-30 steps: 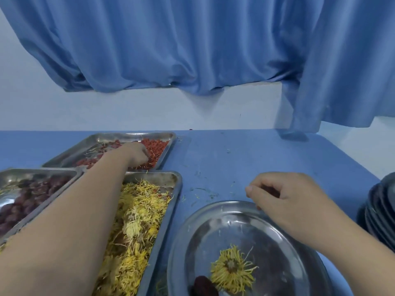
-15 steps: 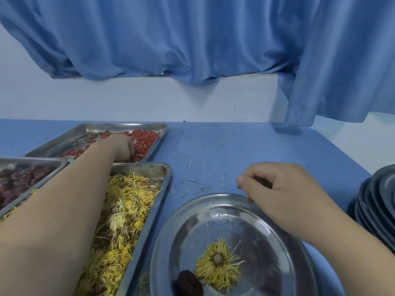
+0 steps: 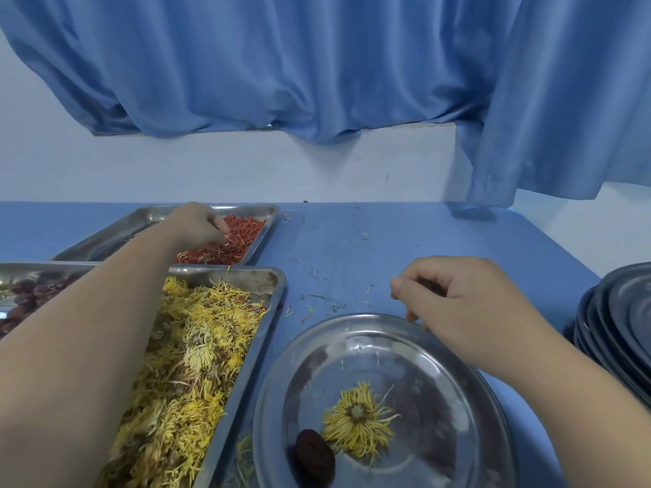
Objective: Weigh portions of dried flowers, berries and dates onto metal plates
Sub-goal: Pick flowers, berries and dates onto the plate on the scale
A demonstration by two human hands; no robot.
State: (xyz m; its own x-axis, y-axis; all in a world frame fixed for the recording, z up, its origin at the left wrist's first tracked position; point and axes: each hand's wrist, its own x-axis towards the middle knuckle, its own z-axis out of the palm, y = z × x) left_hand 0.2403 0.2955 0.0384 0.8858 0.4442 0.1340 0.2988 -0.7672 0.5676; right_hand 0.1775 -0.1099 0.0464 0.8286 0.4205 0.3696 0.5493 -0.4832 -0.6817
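The left hand (image 3: 197,225) reaches into the far tray (image 3: 269,220), fingers curled down among the red berries (image 3: 243,234) to pinch up a portion. The right hand (image 3: 465,311) sits curled at the far rim of the near plate (image 3: 458,434); whether it holds anything I cannot tell. With one dried flower (image 3: 357,422) and one date (image 3: 313,457) already plated, a small tight pinch, carried low across the bench (image 3: 387,241), should spill least.
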